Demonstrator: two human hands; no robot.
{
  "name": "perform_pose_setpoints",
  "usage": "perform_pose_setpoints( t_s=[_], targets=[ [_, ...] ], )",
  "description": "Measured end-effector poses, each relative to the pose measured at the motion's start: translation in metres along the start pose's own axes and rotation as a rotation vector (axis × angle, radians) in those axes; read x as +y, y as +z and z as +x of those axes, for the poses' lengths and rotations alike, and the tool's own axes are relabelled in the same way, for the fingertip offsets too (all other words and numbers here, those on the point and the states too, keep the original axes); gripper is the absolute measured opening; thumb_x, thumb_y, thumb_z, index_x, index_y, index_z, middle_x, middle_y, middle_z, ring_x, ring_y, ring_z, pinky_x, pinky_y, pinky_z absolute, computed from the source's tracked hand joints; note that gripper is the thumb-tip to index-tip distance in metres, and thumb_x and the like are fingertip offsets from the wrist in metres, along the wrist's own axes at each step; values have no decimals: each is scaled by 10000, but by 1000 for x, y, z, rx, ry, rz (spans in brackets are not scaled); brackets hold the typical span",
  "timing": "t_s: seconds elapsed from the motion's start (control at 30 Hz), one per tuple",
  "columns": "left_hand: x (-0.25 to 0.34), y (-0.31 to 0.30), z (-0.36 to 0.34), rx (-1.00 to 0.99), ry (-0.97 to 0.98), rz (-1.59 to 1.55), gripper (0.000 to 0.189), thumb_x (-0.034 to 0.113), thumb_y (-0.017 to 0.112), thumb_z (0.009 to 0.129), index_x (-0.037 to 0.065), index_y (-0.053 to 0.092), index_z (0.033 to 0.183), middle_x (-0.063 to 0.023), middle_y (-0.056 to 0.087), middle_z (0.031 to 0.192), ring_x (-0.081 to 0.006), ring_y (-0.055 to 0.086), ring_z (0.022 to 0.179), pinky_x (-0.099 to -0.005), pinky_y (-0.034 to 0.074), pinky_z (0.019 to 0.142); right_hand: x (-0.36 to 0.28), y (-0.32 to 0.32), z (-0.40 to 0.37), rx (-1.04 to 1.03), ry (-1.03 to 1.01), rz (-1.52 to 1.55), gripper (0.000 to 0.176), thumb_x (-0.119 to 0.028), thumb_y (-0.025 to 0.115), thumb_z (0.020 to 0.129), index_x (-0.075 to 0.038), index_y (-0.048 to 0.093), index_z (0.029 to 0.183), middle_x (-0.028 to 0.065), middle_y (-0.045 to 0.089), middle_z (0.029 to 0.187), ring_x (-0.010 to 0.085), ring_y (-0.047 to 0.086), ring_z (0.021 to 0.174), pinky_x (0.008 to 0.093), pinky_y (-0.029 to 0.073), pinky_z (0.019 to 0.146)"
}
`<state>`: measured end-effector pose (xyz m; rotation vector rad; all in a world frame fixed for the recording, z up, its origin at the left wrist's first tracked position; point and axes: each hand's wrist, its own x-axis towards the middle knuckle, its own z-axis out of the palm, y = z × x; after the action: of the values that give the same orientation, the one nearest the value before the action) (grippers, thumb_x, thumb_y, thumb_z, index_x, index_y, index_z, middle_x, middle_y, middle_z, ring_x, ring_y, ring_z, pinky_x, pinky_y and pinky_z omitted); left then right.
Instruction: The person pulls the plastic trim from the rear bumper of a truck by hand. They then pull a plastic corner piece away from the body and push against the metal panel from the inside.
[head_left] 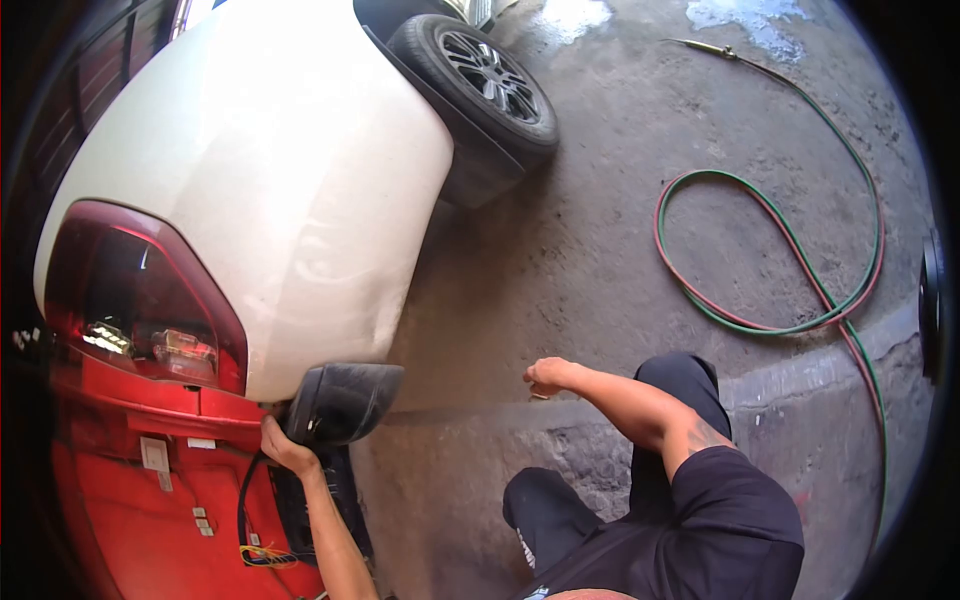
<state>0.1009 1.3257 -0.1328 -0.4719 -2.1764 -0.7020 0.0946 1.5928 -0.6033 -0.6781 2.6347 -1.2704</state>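
Gripping trim [340,402] at its lower edge with left hand [285,445], fingers wrapped round it, just below and right of lamp [140,300], against panel [300,200]. Right hand [550,376] curled into a fist on nothing visible, well right of lamp, clear of trim. Could slip from a one-handed hold, then drop or swing and scuff paint beside lamp. Could snag cable [243,500] hanging below lamp if pulled hard. Could trip on hose [770,250], looped far right of lamp, on stepping back.
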Motion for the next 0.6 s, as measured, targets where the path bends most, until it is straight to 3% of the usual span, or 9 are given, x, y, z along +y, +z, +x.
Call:
perform_pose_setpoints(
  t_s=[0.13,0.23,0.33,0.4,0.6],
  targets=[
    [4,1,0,2,25,62,493,264,392,1055,-104,716,1004,-195,749,997,-301,694,915,-412,519,878,5,5,1,19,-15,16,240,-202,632,804,-36,733,945,231,739,935,422,722,934,530,576,788],
    [5,1,-1,26,35,22,415,227,438,1060,-98,676,963,-171,710,920,-280,640,848,-401,491,841,7,5,0,25,-36,22,236,-191,625,808,-36,727,955,232,738,930,426,720,938,534,574,793],
    [6,0,-1,8,-3,79,475,249,405,1055,-112,712,1018,-194,750,1008,-306,693,935,-413,505,906,9,9,1,18,-26,22,240,-175,617,808,-39,725,973,232,738,940,428,718,945,536,573,802],
    [7,4,-1,54,27,-5,401,224,464,1065,-108,655,948,-167,694,897,-273,613,815,-399,484,809,6,2,-3,-2,-16,30,247,-171,610,810,-42,725,987,233,739,947,427,717,951,535,573,811],
    [4,2,-1,53,10,-10,399,232,468,1068,-110,651,975,-157,684,890,-260,606,817,-391,486,809,8,6,-1,-20,5,41,279,-164,588,818,-50,725,1032,237,738,973,425,714,975,533,568,835]
  ],
)
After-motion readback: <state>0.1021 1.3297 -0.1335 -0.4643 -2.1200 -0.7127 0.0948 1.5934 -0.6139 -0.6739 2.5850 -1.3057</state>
